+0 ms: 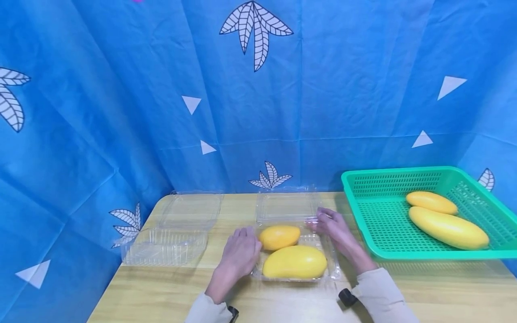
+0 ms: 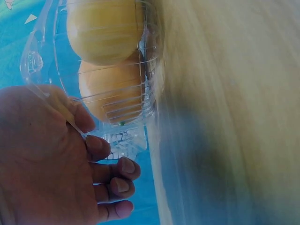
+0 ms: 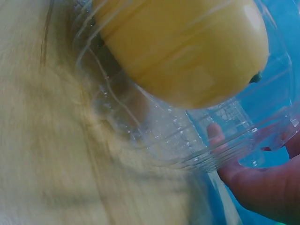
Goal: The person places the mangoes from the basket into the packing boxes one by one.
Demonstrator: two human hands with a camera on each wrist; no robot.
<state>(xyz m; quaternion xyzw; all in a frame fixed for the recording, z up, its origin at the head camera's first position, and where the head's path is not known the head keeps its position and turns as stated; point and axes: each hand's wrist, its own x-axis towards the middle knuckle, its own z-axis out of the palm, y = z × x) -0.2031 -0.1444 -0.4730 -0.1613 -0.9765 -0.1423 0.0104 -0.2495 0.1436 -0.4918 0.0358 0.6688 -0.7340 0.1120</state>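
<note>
1. Locating the clear container, we find it directly between both hands, its lid open on the far side.
2. Left hand: we see thumb and forefinger pinching the container's left edge, other fingers loosely bent.
3. Right hand: we see it pinching the opposite edge, near the lid.
4. Contents: we note a smaller yellow fruit behind a larger yellow fruit.
5. Marking: we find the moulded pattern on the plastic too blurred to read.

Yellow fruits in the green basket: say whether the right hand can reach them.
Likely yes: the right hand, touching the clear container, is near the open green basket, and nothing covers the fruits.
</note>
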